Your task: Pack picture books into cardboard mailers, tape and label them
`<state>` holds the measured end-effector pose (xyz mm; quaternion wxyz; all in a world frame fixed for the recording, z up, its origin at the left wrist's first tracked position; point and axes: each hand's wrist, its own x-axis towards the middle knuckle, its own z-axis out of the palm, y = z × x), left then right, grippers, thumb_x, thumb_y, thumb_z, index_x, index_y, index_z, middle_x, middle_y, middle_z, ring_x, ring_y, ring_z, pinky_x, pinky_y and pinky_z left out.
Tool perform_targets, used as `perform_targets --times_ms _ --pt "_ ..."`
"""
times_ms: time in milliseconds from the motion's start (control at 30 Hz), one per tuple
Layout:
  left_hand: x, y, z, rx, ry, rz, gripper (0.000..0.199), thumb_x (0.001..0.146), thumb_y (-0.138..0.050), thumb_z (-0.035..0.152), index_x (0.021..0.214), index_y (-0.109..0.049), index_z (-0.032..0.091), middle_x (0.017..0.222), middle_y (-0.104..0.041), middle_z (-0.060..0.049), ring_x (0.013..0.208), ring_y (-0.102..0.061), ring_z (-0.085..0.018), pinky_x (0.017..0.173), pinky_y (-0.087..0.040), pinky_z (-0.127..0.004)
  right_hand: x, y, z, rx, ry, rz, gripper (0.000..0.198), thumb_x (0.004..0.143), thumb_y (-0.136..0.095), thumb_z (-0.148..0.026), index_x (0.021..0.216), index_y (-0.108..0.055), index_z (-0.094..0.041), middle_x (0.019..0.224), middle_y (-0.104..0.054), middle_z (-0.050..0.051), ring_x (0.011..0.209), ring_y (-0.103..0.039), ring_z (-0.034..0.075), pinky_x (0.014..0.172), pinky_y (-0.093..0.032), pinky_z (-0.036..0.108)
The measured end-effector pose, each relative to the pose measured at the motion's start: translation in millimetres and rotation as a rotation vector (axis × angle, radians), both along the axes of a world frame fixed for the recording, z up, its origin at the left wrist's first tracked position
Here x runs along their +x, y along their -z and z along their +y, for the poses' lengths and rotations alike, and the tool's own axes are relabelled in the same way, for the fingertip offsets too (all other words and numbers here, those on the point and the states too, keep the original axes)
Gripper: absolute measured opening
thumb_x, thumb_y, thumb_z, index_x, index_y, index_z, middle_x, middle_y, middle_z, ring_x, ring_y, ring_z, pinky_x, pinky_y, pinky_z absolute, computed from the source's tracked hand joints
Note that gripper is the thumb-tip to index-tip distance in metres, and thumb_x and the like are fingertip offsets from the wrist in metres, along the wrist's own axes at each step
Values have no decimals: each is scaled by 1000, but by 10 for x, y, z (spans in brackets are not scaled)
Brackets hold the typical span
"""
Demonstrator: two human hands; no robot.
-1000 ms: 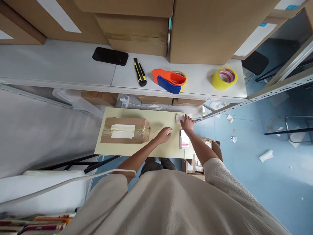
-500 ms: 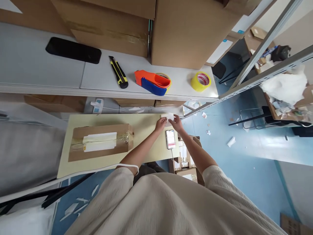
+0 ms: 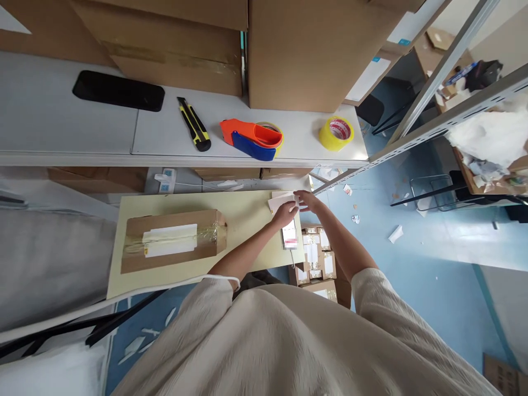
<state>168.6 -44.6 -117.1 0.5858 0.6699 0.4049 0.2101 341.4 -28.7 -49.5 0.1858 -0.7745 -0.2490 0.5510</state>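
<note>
At the right end of the pale yellow table (image 3: 243, 220), my left hand (image 3: 285, 214) is closed on a white paper slip (image 3: 279, 202). My right hand (image 3: 309, 201) reaches in from the right, its fingers curled at the slip's right end, close to my left fingertips. The exact grip is small and partly hidden. Just below my hands lies a phone (image 3: 290, 236) with a lit screen and a cable, its upper part beneath my left hand. Farther left on the table rests a taped cardboard box (image 3: 136, 258) with a white label.
On the grey shelf (image 3: 165, 148) above are a black phone (image 3: 119, 91), a utility knife (image 3: 193, 124), an orange and blue tape dispenser (image 3: 251, 138) and a yellow tape roll (image 3: 336, 133). Large cartons (image 3: 305, 60) stand behind them. Small labelled boxes (image 3: 315, 256) are stacked beside the table.
My hands have shifted slightly right. My left hand has moved lower, and more of the white slip shows flat at its left. My left hand now covers the top of the lit phone.
</note>
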Motion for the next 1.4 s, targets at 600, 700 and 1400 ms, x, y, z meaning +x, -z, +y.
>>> perform_targets --times_ms 600,700,1400 --pt "-15 542 243 285 323 546 63 104 -61 20 167 -57 23 188 -38 -17 171 -37 -38 137 -37 -56 284 515 160 18 -768 -841 37 112 -61 -29 143 -77 -17 143 -78 22 141 -67 39 125 -44 55" --pt "31 615 262 270 352 579 71 106 -62 24 176 -48 24 191 -32 -16 174 -33 -37 139 -33 -56 317 643 220 -5 -639 -795 37 115 -56 -36 139 -80 -21 140 -80 19 132 -73 35 116 -51 47" --pt "88 729 256 308 490 786 108 91 -58 5 190 -15 19 196 -11 -13 181 -22 -35 143 -24 -60 842 942 -158 -99 -241 -567 28 106 -62 -25 114 -88 -19 121 -86 14 102 -79 27 73 -49 27"
